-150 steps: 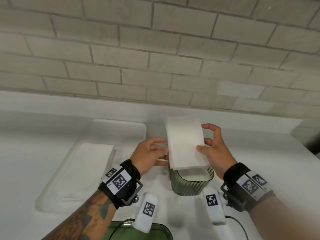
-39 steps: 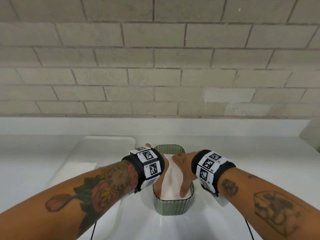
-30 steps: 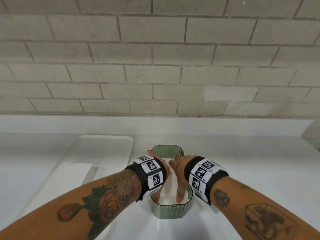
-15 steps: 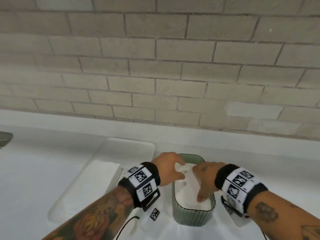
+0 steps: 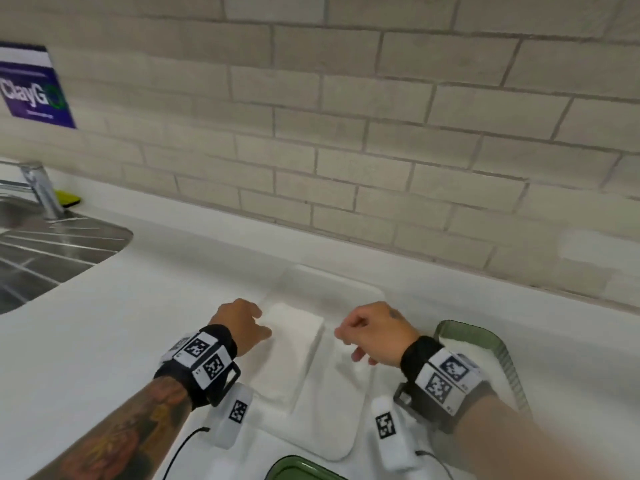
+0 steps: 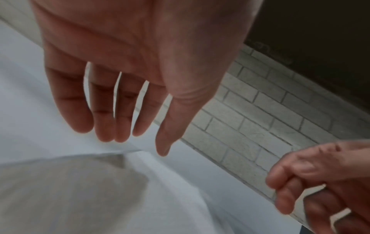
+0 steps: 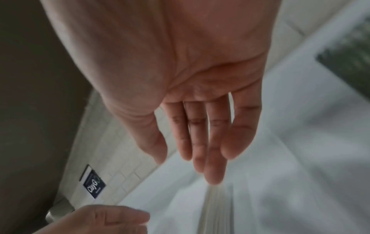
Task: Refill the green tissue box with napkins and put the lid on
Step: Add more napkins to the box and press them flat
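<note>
Green tissue box (image 5: 509, 362) ribbed, lidless, napkins (image 5: 465, 349) inside.

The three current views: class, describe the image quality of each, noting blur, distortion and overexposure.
Head view: wide-angle bending of the brick wall; the white napkin stack and tray wash out against the bright counter. Left wrist view: left hand fairly sharp, the napkins smeared. Right wrist view: right hand soft, background streaked with motion blur, green tissue box unfocused.
</note>
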